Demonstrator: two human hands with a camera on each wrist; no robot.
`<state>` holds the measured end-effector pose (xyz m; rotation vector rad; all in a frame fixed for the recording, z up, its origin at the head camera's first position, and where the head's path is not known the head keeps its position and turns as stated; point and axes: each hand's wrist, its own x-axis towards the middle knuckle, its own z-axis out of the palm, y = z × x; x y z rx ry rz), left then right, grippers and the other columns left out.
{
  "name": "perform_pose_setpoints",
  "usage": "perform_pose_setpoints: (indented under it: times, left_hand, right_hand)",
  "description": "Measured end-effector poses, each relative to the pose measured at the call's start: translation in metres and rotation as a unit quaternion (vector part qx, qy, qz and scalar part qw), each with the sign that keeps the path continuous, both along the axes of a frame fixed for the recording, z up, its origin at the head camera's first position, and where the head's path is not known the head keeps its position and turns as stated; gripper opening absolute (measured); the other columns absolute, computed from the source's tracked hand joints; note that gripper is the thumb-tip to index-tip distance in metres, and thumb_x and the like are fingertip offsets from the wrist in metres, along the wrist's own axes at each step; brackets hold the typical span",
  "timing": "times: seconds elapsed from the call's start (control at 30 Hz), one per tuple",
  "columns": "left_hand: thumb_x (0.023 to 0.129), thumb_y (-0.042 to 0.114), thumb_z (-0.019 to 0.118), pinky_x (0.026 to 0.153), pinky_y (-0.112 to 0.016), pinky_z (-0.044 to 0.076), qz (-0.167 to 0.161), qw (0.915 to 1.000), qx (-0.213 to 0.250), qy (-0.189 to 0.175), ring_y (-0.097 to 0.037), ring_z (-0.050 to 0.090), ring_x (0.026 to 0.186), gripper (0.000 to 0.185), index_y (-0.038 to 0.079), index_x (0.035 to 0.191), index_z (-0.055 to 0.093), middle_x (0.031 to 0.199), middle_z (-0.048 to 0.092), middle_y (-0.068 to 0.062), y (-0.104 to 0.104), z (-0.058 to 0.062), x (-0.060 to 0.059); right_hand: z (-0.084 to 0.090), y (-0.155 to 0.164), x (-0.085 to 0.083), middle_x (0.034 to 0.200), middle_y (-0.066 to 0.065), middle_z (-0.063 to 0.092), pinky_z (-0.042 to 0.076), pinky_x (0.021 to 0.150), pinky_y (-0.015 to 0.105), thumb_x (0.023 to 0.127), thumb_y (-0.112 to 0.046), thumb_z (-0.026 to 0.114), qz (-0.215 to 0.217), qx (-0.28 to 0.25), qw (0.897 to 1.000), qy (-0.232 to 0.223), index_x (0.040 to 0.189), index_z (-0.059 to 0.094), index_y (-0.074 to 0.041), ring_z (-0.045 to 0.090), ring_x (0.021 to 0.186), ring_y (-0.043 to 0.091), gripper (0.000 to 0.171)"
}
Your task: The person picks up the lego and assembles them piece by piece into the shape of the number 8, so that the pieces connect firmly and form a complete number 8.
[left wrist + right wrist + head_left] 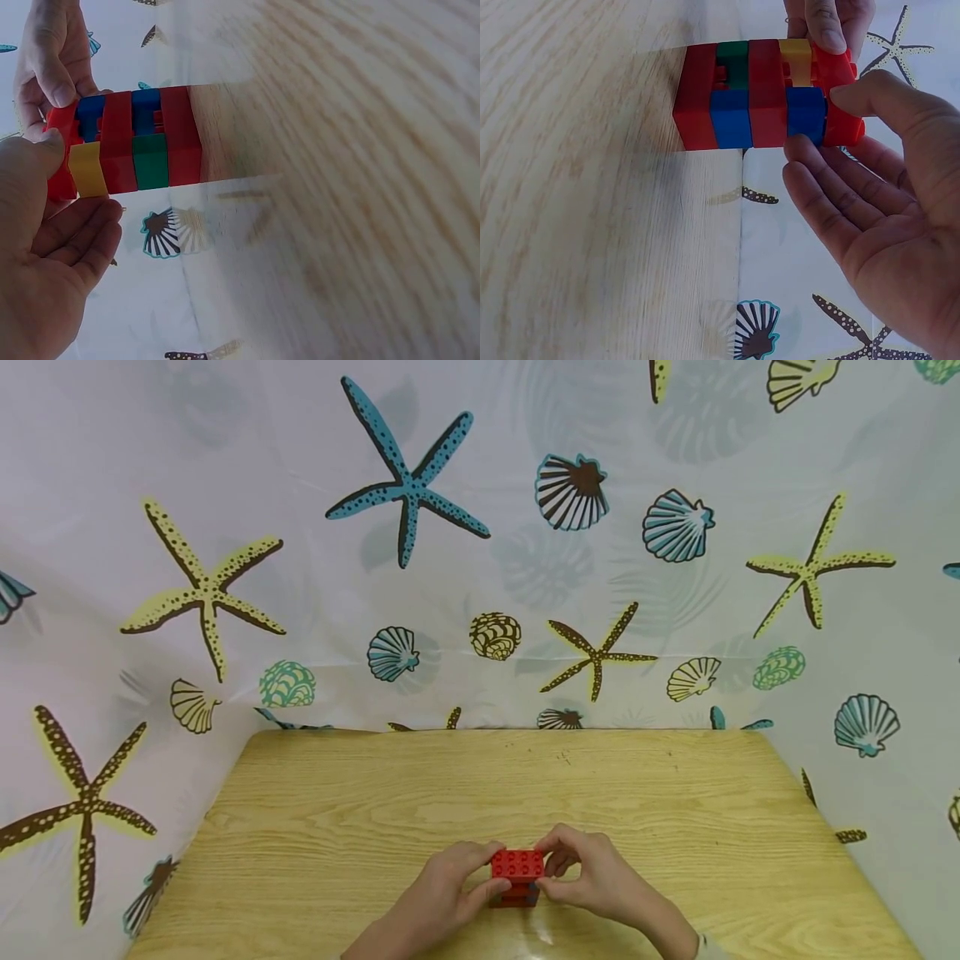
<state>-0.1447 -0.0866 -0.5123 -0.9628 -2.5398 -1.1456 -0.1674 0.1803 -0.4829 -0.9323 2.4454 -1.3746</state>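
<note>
Brick stack (517,877) stands assembled on table (375,810), red top brick seated; left hand (442,897) and right hand (592,877) both pinch it, fingers curled, nothing loose left in view.

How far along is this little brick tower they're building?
Done: a block stack of red layers with blue, green and yellow bricks between stands on the table. In hand: the left hand and right hand pinch the top red brick. Left: I see no loose bricks, so perhaps only seating it.
</note>
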Motion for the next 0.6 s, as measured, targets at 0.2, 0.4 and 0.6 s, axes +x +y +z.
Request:
perform_pose_setpoints:
  times: [0.2, 0.4, 0.6]
  left_hand:
    - [0.100, 0.034, 0.072, 0.089, -0.036, 0.063, 0.005, 0.9999, 0.008, -0.012, -0.015, 0.075, 0.106, 0.043, 0.005, 0.132, 0.073, 0.116, 0.079, -0.004, 0.0009, 0.0013, -0.0004]
    - [0.099, 0.036, 0.072, 0.090, -0.038, 0.063, 0.015, 0.9996, 0.005, -0.024, -0.018, 0.075, 0.105, 0.045, 0.003, 0.131, 0.073, 0.115, 0.079, -0.006, 0.0013, 0.0008, -0.0006]
    - [0.099, 0.037, 0.072, 0.090, -0.039, 0.063, 0.015, 0.9994, 0.007, -0.029, -0.018, 0.076, 0.106, 0.048, 0.002, 0.131, 0.073, 0.116, 0.079, -0.007, 0.0008, 0.0001, -0.0002]
  right_hand:
    - [-0.0007, 0.0005, -0.0006, 0.108, 0.006, 0.077, 0.062, 0.078, 0.031, 0.096, -0.020, 0.079, 0.000, 0.001, 1.000, -0.005, 0.118, 0.069, -0.015, 0.072, 0.087, 0.005, 0.024]
    - [-0.0048, 0.0006, -0.0022, 0.100, 0.005, 0.077, 0.062, 0.079, 0.033, 0.095, -0.015, 0.079, 0.001, -0.005, 1.000, -0.004, 0.115, 0.068, -0.012, 0.072, 0.086, 0.006, 0.023]
    - [-0.0086, -0.0002, -0.0019, 0.102, 0.008, 0.076, 0.063, 0.080, 0.033, 0.095, -0.014, 0.079, 0.005, -0.027, 1.000, -0.001, 0.113, 0.068, -0.010, 0.072, 0.088, 0.007, 0.022]
